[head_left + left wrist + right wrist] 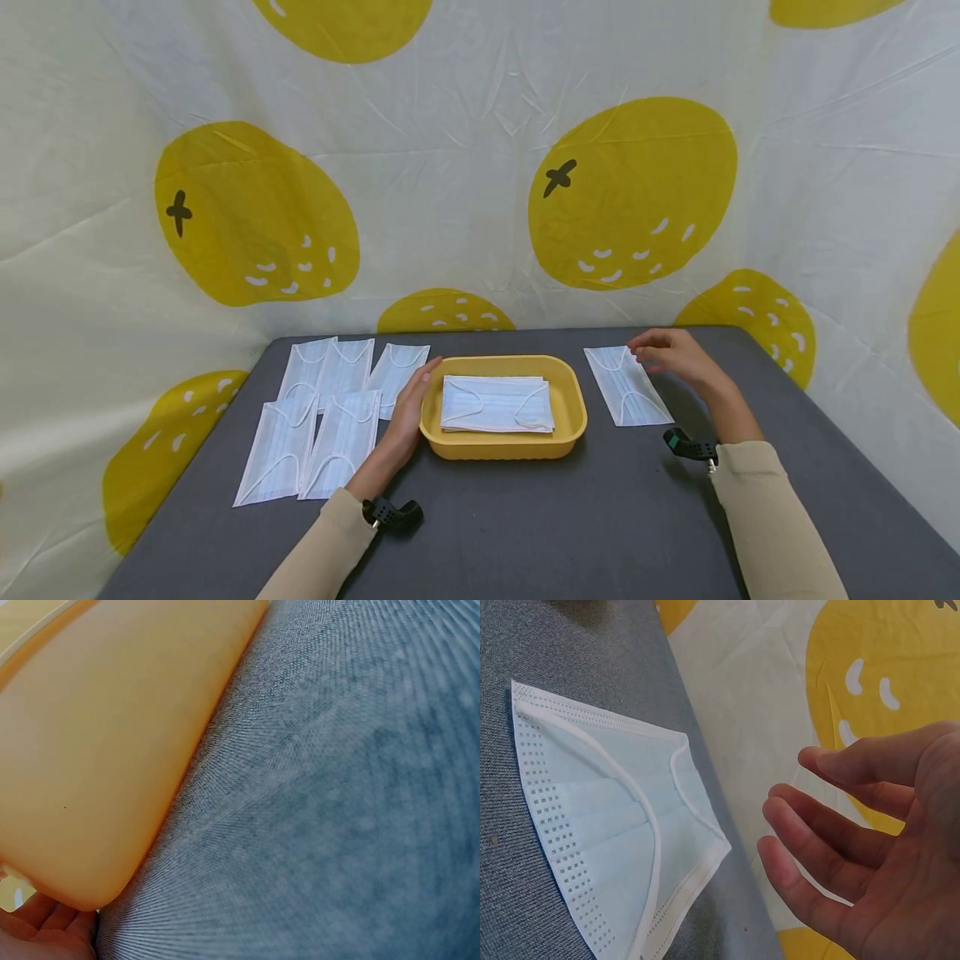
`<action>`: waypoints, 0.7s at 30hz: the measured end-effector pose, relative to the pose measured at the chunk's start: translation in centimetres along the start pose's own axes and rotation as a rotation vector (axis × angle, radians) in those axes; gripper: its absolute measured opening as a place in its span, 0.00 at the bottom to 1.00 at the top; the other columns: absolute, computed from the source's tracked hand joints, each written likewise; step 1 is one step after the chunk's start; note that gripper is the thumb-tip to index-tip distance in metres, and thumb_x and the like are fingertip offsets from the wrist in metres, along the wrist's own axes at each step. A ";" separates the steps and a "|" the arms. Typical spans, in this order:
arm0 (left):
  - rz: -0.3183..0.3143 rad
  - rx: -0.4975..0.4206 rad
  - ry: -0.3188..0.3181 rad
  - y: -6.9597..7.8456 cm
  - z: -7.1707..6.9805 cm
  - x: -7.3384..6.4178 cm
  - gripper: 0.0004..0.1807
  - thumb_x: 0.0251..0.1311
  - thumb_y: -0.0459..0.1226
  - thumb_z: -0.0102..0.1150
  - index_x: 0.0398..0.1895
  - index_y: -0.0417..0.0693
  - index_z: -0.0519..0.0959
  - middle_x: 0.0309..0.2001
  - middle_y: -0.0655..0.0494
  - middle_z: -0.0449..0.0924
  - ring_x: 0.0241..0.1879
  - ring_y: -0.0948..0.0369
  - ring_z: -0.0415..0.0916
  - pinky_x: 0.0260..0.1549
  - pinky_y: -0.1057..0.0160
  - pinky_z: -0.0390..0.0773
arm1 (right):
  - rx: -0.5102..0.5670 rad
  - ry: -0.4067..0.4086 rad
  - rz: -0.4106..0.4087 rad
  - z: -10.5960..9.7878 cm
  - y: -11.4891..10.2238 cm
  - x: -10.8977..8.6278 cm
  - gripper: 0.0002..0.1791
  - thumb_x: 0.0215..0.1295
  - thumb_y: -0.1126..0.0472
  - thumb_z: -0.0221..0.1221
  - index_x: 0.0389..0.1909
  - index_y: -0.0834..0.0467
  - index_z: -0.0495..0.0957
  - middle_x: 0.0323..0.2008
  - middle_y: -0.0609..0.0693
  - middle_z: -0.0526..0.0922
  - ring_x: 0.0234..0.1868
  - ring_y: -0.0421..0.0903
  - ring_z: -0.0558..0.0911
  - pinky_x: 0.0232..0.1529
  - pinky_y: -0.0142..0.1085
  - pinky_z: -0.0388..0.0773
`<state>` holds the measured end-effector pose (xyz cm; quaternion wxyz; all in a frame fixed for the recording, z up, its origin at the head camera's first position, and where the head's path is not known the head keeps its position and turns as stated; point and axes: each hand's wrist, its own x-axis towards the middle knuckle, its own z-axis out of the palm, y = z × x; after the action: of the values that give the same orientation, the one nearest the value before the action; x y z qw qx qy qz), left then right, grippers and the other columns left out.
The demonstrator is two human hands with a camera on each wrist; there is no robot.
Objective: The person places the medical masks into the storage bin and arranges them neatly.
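Note:
My left hand (405,417) rests with extended fingers against the left side of a yellow plastic basket (501,450). In the left wrist view, those fingers (52,930) touch the end of the basket wall. Inside the basket lies a small stack of light blue face masks (497,403), ear loops on top. To the right of it, a single face mask (627,385) lies flat on the table. Above that mask's upper right edge hovers my right hand (675,357). The right wrist view shows its fingers loosely bent, apart from the mask (600,802), holding nothing.
Several more face masks (341,437) lie in two overlapping rows on the left of the dark grey table (510,533). A white curtain (450,200) with yellow fruit prints hangs behind the table's far edge and along both sides.

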<state>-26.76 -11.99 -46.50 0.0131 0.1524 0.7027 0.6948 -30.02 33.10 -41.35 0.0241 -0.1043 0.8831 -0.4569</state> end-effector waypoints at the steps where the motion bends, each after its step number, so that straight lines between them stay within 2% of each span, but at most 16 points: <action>1: -0.003 0.000 0.000 0.0 0.0 0.0 0.26 0.78 0.41 0.27 0.74 0.45 0.56 0.75 0.49 0.53 0.75 0.51 0.47 0.74 0.48 0.45 | -0.001 0.001 0.005 0.0 0.0 0.0 0.20 0.72 0.58 0.51 0.57 0.67 0.73 0.56 0.66 0.75 0.45 0.45 0.79 0.52 0.51 0.78; 4: -0.010 0.008 0.000 0.1 0.0 0.0 0.25 0.78 0.42 0.27 0.74 0.47 0.56 0.75 0.51 0.53 0.75 0.53 0.48 0.74 0.49 0.46 | -0.007 0.011 0.014 0.0 0.1 0.1 0.20 0.72 0.58 0.52 0.57 0.67 0.73 0.56 0.67 0.75 0.46 0.47 0.79 0.52 0.52 0.79; 10: -0.019 0.039 0.005 0.2 0.0 0.0 0.25 0.78 0.42 0.27 0.74 0.48 0.56 0.75 0.51 0.54 0.75 0.53 0.48 0.74 0.49 0.47 | -0.011 0.032 0.010 -0.1 0.5 0.3 0.20 0.71 0.60 0.52 0.57 0.70 0.72 0.57 0.70 0.74 0.53 0.60 0.78 0.50 0.52 0.80; 16: -0.038 0.080 0.014 0.5 0.1 -0.2 0.25 0.77 0.44 0.27 0.74 0.50 0.57 0.75 0.52 0.54 0.75 0.53 0.48 0.74 0.49 0.47 | -0.033 0.037 0.018 -0.3 0.7 0.1 0.22 0.72 0.61 0.50 0.59 0.72 0.69 0.59 0.72 0.72 0.54 0.63 0.77 0.48 0.48 0.81; 21: -0.024 0.064 0.009 0.4 0.1 -0.2 0.26 0.77 0.44 0.28 0.74 0.49 0.57 0.75 0.51 0.54 0.75 0.52 0.47 0.74 0.49 0.47 | -0.058 0.060 0.029 -0.3 1.1 -0.1 0.22 0.73 0.61 0.49 0.61 0.72 0.68 0.59 0.72 0.71 0.55 0.64 0.76 0.48 0.49 0.81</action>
<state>-26.45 -11.96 -46.11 0.0136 0.1411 0.7266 0.6723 -30.20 34.01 -42.06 0.0014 -0.0785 0.8978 -0.4334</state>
